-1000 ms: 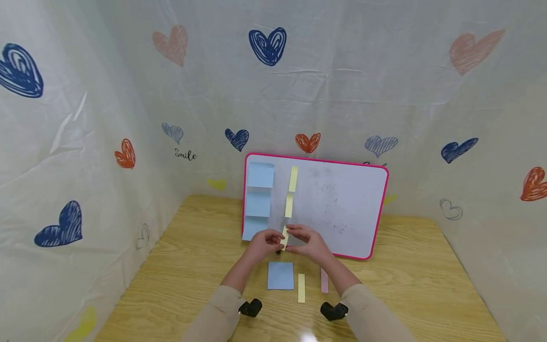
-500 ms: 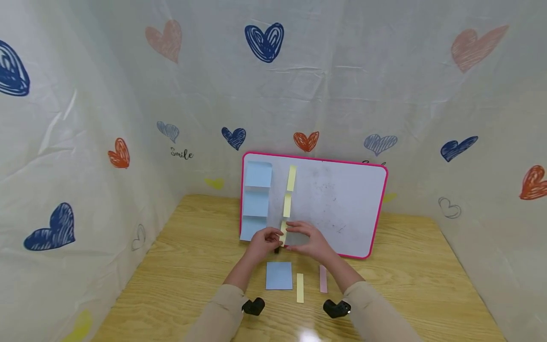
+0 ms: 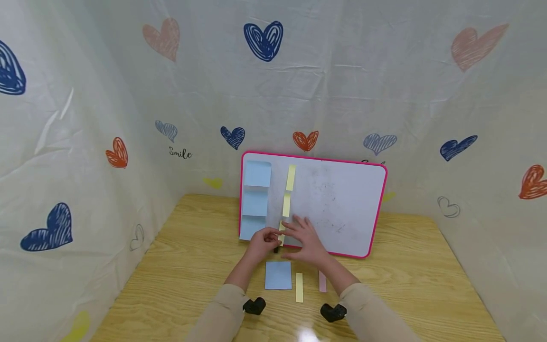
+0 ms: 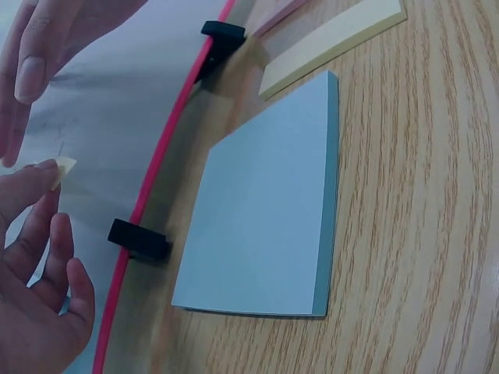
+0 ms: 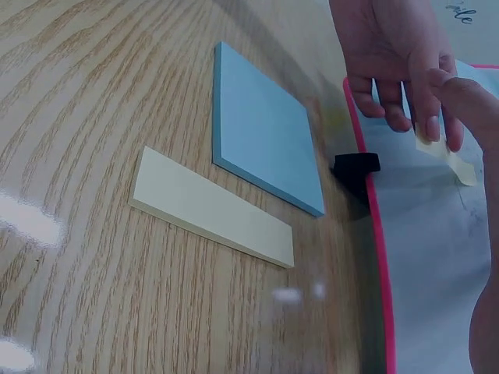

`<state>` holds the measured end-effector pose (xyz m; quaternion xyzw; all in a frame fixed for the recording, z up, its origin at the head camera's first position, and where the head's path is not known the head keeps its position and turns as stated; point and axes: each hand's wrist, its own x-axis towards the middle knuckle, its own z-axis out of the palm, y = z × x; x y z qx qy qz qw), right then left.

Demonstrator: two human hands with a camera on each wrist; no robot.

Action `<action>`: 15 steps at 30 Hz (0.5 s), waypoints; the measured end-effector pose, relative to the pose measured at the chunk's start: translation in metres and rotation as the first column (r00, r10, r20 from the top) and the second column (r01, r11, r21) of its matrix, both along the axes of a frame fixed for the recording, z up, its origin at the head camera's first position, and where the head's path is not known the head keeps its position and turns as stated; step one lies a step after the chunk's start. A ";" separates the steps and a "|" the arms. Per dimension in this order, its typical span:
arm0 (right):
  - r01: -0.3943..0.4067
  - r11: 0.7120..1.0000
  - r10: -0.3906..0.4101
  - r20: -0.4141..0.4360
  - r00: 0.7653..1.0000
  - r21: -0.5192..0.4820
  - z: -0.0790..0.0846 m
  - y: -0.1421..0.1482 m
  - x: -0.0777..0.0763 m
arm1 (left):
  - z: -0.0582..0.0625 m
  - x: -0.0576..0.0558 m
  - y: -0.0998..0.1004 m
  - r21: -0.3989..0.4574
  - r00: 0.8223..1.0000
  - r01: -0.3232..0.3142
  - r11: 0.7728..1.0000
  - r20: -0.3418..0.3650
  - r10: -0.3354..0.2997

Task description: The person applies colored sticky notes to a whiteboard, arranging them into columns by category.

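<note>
A whiteboard (image 3: 337, 204) with a pink frame leans at the back of the table. Along its left side is a column of blue sticky notes (image 3: 255, 203), and right of that a column of narrow yellow sticky notes (image 3: 287, 204). My left hand (image 3: 261, 244) pinches the lower end of the lowest yellow sticky note (image 4: 64, 171) between thumb and finger. Beside it my right hand (image 3: 308, 242) is spread, its fingertips at the note's upper part and the board. Whether they press on the note is hard to tell.
A blue sticky note pad (image 3: 278, 275), a yellow strip pad (image 3: 299, 288) and a pink strip pad (image 3: 322, 281) lie on the wooden table (image 3: 406, 285) before the board. Black clips (image 4: 139, 238) grip the board's lower edge. A heart-print curtain (image 3: 325, 95) hangs behind.
My right hand's fingers have spread and moved up against the board, away from the note's lower end. The left hand keeps its pinch. The head view has shifted slightly.
</note>
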<state>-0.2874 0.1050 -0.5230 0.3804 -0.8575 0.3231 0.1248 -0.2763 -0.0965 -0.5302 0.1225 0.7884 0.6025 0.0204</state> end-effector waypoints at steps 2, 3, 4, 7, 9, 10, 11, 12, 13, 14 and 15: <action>0.025 0.998 -0.025 -0.002 1.000 0.057 0.000 -0.002 0.001 | -0.001 0.000 0.000 0.003 1.000 0.005 1.000 -0.020 -0.005; 0.034 0.996 -0.034 0.004 0.999 0.078 0.000 -0.003 0.001 | -0.001 0.000 0.000 -0.002 1.000 0.000 1.000 -0.015 0.000; 0.043 0.993 -0.044 0.011 0.999 0.106 0.000 -0.004 0.001 | -0.002 -0.001 0.001 -0.008 1.000 -0.004 1.000 -0.014 0.003; 0.054 0.986 -0.059 0.029 0.998 0.158 -0.002 -0.006 0.001 | -0.004 -0.003 0.003 -0.025 0.999 -0.026 0.999 0.025 0.027; 0.059 0.983 -0.064 0.027 0.998 0.172 -0.005 -0.008 0.001 | -0.005 -0.005 0.004 -0.037 0.998 -0.036 0.999 0.044 0.038; 0.063 0.982 -0.068 0.022 0.997 0.178 -0.006 -0.008 0.001 | -0.006 -0.006 0.004 -0.038 0.998 -0.037 0.999 0.048 0.039; 0.066 0.982 -0.070 0.015 0.997 0.180 -0.007 -0.008 0.000 | -0.007 -0.007 0.004 -0.037 0.998 -0.039 0.999 0.055 0.041; 0.073 0.980 -0.075 0.006 0.997 0.183 -0.008 -0.008 0.000 | -0.007 -0.007 0.004 -0.037 0.998 -0.039 0.999 0.057 0.041; 0.079 0.979 -0.080 -0.002 0.997 0.190 -0.010 -0.008 0.000 | -0.007 -0.007 0.004 -0.035 0.997 -0.039 0.999 0.059 0.041; 0.083 0.977 -0.082 -0.010 0.997 0.196 -0.011 -0.008 -0.001 | -0.007 -0.008 0.004 -0.032 0.998 -0.037 0.999 0.057 0.039; 0.085 0.976 -0.085 -0.011 0.996 0.200 -0.011 -0.007 -0.001 | -0.007 -0.007 0.004 -0.031 0.998 -0.036 0.999 0.056 0.038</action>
